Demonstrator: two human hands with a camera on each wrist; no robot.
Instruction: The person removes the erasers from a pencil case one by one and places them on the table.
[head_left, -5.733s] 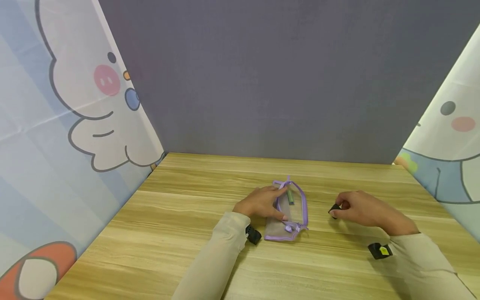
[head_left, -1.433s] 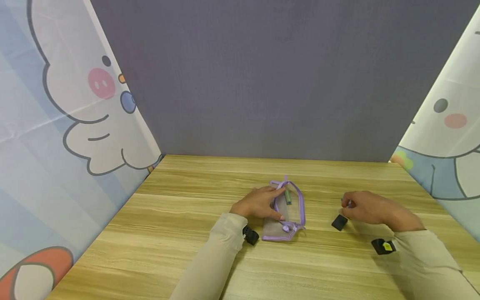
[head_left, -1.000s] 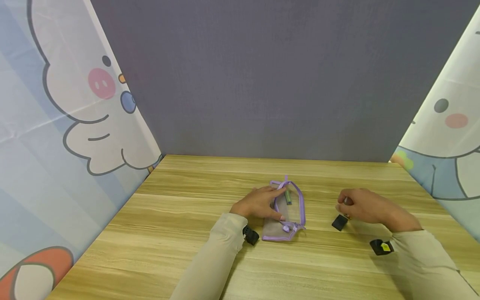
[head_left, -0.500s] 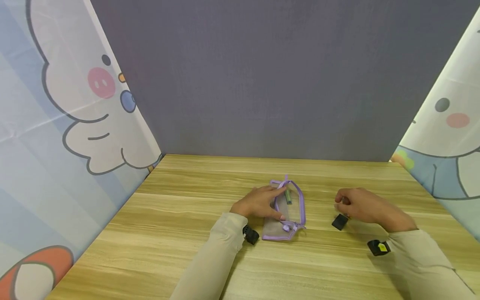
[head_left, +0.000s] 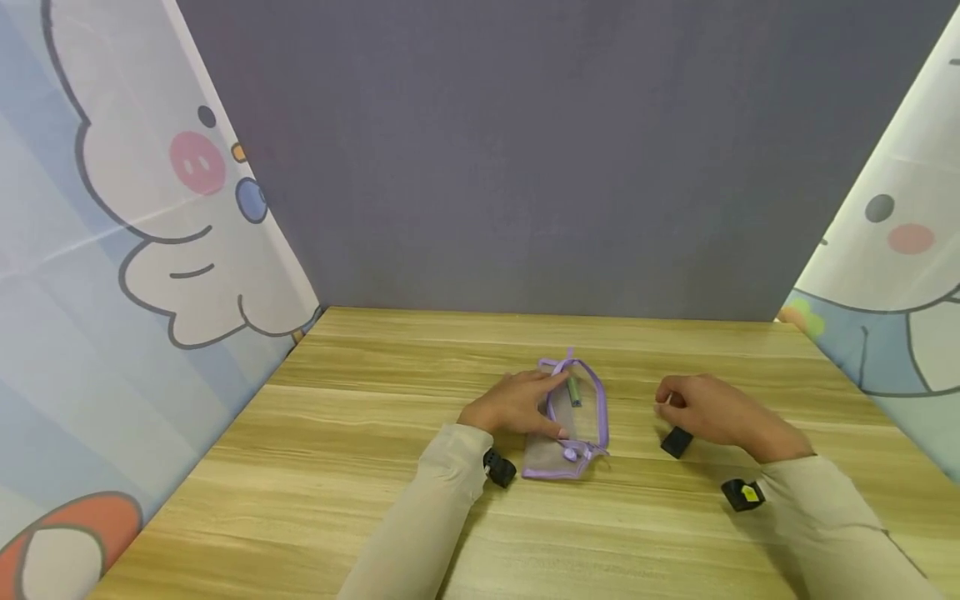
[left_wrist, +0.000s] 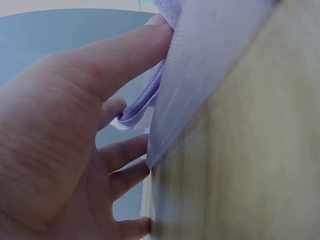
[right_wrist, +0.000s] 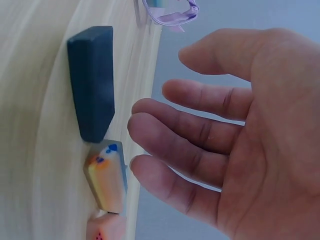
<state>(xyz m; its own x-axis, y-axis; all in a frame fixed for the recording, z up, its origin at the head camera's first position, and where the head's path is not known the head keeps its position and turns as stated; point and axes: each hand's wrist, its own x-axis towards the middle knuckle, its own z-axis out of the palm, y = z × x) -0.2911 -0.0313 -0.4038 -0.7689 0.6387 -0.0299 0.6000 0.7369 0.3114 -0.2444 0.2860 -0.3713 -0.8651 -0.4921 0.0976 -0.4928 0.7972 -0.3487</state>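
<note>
My left hand (head_left: 513, 404) lies over a see-through pouch (head_left: 602, 408) with purple trim, thumb and forefinger spread apart at its open mouth. In the left wrist view, the purple zipper edge (left_wrist: 145, 97) runs beside the fingers. A slim green piece (head_left: 574, 391) shows within the pouch. Off to the right, my right hand (head_left: 716, 412) hovers with loosely bent fingers that hold nothing. Just below it a black block (head_left: 677, 442) lies on the table. The right wrist view shows an orange and yellow patterned block (right_wrist: 107, 180) and a pink, red-dotted block (right_wrist: 106, 227) in line with it.
The wood-grain table (head_left: 337, 467) ends at a dark grey panel (head_left: 562, 167) behind. Cartoon-printed curtains (head_left: 97, 275) hang at both sides. Small black wrist cameras (head_left: 499, 468) stick out from both sleeves.
Earlier the right hand had its fingertips on the black block. Since then it has let go and, in the last second, shifted slightly left. The left hand has stayed at the pouch.
</note>
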